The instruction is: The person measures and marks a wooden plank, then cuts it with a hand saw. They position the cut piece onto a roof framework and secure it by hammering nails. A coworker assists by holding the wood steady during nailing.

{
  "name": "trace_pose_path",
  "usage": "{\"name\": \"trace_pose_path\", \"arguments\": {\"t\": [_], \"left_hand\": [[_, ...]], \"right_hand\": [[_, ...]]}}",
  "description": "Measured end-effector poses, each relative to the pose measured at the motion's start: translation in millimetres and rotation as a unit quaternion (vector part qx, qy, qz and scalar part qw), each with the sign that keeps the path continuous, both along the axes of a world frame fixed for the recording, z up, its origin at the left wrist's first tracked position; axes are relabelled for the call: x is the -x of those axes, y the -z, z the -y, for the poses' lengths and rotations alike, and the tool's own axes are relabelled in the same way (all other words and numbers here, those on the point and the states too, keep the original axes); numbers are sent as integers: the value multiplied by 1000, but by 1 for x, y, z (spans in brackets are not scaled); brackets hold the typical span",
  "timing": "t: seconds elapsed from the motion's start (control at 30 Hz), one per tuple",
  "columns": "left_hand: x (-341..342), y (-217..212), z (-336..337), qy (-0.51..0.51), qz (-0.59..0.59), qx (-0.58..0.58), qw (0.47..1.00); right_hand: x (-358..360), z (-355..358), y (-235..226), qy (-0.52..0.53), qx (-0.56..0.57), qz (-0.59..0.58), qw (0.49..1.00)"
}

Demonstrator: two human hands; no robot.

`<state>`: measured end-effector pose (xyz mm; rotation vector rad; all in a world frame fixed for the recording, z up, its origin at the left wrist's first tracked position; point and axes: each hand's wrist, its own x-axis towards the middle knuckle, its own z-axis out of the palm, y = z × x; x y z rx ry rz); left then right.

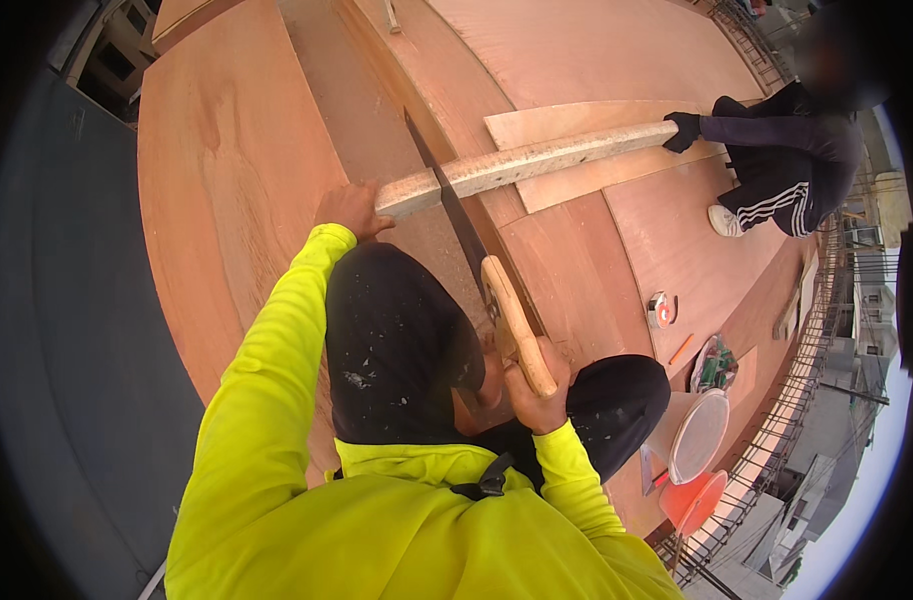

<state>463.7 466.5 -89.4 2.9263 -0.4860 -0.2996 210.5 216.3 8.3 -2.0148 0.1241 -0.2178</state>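
Observation:
A long wooden beam (557,158) lies across the gap between plywood panels, its left end near my knee. My left hand (353,211) is closed around that left end. In my right hand (540,385) is the wooden handle of a handsaw (464,228). The saw's dark blade crosses the beam a short way right of my left hand, its tip pointing away from me. At the beam's far right end, a crouching co-worker's gloved hand (683,131) grips the wood.
Plywood sheets (227,170) surround the gap. To the right lie a tape measure (662,310), an orange pencil-like stick (682,349) and a bag (715,366). Near my right knee stand a whitish bucket (699,437) and an orange bucket (696,502). Rebar (777,430) lines the right edge.

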Motion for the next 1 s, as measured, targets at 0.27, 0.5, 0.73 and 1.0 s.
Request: {"name": "trace_pose_path", "arguments": {"t": [0.27, 0.5, 0.73, 1.0], "left_hand": [[-5, -7, 0, 0, -49, -4, 999], [3, -15, 4, 5, -24, 6, 1000], [-2, 0, 1, -17, -11, 6, 1000], [-1, -8, 4, -13, -31, -2, 999]], "right_hand": [[-110, -24, 46, -2, -58, 45, 997], [52, 13, -7, 26, 0, -105, 994], [-105, -20, 53, -11, -50, 54, 997], [59, 14, -10, 24, 24, -44, 998]]}}
